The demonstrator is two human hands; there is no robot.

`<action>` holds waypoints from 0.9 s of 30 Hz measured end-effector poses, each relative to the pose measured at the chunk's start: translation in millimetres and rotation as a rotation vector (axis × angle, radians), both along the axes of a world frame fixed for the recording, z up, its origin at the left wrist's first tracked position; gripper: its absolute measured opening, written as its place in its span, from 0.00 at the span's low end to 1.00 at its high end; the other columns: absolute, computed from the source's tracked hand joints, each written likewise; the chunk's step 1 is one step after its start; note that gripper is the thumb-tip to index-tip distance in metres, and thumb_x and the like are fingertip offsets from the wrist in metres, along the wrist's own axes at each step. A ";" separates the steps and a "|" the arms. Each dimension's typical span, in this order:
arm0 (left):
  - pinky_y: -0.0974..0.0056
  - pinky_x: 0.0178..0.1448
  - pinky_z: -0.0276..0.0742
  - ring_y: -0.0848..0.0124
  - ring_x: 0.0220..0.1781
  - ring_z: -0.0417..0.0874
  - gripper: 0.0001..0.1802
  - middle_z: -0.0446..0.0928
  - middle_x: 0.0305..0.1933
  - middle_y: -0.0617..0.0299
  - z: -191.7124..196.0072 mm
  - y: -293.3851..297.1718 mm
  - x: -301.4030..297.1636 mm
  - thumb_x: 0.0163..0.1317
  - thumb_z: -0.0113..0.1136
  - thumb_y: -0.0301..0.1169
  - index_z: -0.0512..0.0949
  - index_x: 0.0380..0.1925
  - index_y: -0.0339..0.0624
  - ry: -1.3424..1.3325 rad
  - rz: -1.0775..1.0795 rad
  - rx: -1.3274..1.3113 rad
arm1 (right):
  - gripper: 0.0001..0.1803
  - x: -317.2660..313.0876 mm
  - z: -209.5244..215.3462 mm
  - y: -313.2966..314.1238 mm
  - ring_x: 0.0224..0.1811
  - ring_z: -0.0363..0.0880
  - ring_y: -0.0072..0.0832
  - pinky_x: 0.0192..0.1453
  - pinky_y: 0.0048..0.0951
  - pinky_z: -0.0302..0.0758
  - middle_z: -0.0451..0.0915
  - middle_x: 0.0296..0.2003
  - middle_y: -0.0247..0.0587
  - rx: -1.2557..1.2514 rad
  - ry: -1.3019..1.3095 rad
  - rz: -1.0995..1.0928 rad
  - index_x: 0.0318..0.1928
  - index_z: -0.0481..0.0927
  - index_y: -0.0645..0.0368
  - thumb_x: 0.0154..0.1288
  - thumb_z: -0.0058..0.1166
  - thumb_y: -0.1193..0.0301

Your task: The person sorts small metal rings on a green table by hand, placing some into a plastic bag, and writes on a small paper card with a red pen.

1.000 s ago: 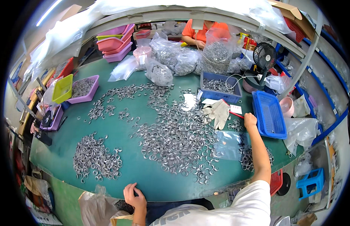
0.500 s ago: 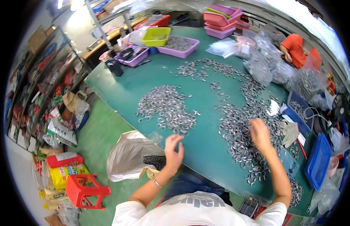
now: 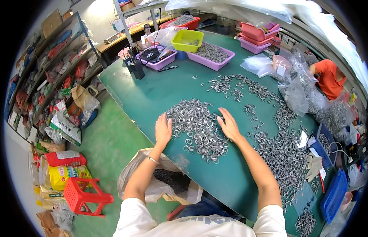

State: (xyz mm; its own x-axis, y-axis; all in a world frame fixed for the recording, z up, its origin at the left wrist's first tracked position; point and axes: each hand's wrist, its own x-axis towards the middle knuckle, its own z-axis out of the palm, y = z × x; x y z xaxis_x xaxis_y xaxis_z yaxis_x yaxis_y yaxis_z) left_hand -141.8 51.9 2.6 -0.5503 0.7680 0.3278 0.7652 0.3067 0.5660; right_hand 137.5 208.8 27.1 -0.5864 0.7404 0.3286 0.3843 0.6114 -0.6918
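Note:
A heap of small grey metal rings (image 3: 195, 126) lies on the green tabletop (image 3: 148, 94) between my two hands. My left hand (image 3: 163, 129) rests at the heap's left edge, fingers stretched out and touching the outer rings. On the heap's other side, my right hand (image 3: 229, 125) lies with its fingers extended and thumb apart, close against the rings. Neither hand grasps anything. A larger spread of the same rings (image 3: 277, 158) covers the table to the right of my right forearm, trailing off toward the back. Below my left forearm, an open sack (image 3: 136, 173) holds dark material.
Purple trays (image 3: 215, 65) and a yellow-green basket (image 3: 187, 41) stand at the far edge. Bags of rings (image 3: 298, 94) line the back right, near a person in orange (image 3: 329, 79). A blue basket (image 3: 335, 197) leans at the right. On the floor stands a red stool (image 3: 87, 195).
My right hand has left the large ring spread and moved left to the smaller heap. My left hand has moved forward from the table edge to that heap's left side. The view has shifted.

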 end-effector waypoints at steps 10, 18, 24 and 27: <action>0.50 0.71 0.58 0.44 0.69 0.61 0.32 0.61 0.65 0.39 12.7 -5.3 19.6 0.65 0.54 0.35 0.57 0.65 0.30 0.141 -0.103 -0.003 | 0.31 -49.7 -5.2 46.1 0.72 0.57 0.40 0.77 0.42 0.47 0.66 0.65 0.51 -0.137 -0.096 0.141 0.64 0.69 0.60 0.70 0.43 0.50; 0.49 0.72 0.56 0.40 0.68 0.57 0.34 0.55 0.68 0.39 29.7 -9.9 29.3 0.63 0.54 0.29 0.53 0.67 0.32 0.197 -0.300 -0.050 | 0.29 -2.8 -3.3 -14.5 0.70 0.60 0.44 0.77 0.43 0.49 0.69 0.62 0.54 -0.151 -0.044 0.232 0.59 0.71 0.66 0.68 0.50 0.55; 0.44 0.71 0.55 0.38 0.68 0.55 0.34 0.54 0.67 0.38 34.8 -15.2 35.4 0.62 0.55 0.28 0.56 0.66 0.32 0.281 -0.495 -0.131 | 0.30 16.8 -3.4 -53.3 0.69 0.62 0.46 0.75 0.48 0.50 0.71 0.60 0.55 -0.116 -0.011 0.160 0.59 0.70 0.65 0.65 0.54 0.55; 0.42 0.71 0.54 0.36 0.67 0.55 0.34 0.54 0.67 0.37 37.0 -17.2 38.8 0.61 0.55 0.28 0.55 0.66 0.32 0.283 -0.525 -0.138 | 0.31 18.6 0.1 -68.2 0.68 0.62 0.46 0.75 0.50 0.50 0.72 0.58 0.54 -0.098 -0.009 0.102 0.59 0.70 0.65 0.64 0.56 0.56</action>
State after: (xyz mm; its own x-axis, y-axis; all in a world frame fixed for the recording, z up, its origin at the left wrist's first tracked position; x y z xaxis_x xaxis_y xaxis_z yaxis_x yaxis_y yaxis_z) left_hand -103.0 34.8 39.6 0.0071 0.9586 0.2846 0.9490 -0.0961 0.3002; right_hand 156.1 140.6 27.2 -0.6626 0.7053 0.2520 0.3301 0.5770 -0.7470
